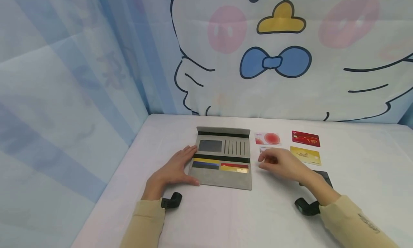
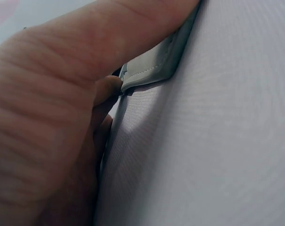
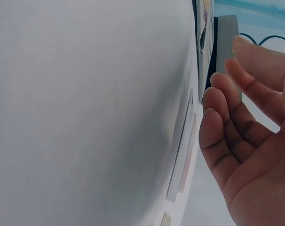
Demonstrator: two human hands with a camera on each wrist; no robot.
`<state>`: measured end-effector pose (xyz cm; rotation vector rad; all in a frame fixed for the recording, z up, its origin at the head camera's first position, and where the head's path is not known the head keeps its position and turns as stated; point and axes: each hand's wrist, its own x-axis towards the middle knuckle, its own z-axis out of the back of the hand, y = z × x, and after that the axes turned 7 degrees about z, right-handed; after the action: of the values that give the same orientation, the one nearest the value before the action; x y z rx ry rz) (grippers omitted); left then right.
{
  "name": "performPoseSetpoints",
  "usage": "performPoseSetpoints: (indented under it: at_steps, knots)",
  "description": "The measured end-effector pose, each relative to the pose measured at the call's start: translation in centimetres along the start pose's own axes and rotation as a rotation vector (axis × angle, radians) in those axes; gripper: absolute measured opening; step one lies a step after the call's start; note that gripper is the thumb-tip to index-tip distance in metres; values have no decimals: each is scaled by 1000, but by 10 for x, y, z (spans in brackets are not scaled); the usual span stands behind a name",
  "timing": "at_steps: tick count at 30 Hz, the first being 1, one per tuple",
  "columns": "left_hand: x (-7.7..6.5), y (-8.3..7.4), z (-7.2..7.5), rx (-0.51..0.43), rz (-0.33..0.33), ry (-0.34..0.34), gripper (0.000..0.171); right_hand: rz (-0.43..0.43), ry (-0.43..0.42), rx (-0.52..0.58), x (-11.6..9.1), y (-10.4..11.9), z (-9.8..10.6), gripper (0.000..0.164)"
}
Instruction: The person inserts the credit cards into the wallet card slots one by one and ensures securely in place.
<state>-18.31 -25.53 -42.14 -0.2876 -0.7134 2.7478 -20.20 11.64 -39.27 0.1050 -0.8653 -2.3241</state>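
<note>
A grey card wallet (image 1: pixel 222 180) lies unfolded on the table, its flap at the far side. Cards (image 1: pixel 234 167) stick out of its lower pockets: yellow and blue-dark at left, red and gold at right. My left hand (image 1: pixel 174 167) rests at the wallet's left edge, fingers extended and thumb at the near corner. In the left wrist view the thumb (image 2: pixel 109 42) lies across the wallet's corner. To the right of the wallet my right hand (image 1: pixel 284 163) hovers with loosely bent fingers and nothing between them. It partly hides a white card (image 1: pixel 264 149).
Beyond the right hand lie a white card with a red circle (image 1: pixel 267 138), a red VIP card (image 1: pixel 305 138) and a gold card (image 1: pixel 306 155). A flat black item (image 1: pixel 325 177) is partly under the right wrist. Printed curtains (image 1: pixel 222 86) stand behind the table.
</note>
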Motion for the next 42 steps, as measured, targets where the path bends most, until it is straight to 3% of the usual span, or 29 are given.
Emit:
performPoseSetpoints:
  at_steps: [24, 37, 42]
  knots:
    - [1, 1, -1, 6, 13, 5, 117, -102, -68, -65, -53, -30, 36, 35]
    - [1, 2, -2, 7, 8, -7, 116, -188, -34, -142, -73, -46, 49, 48]
    - [2, 2, -3, 12, 18, -3, 117, -228, -14, -123, -82, -55, 53, 57]
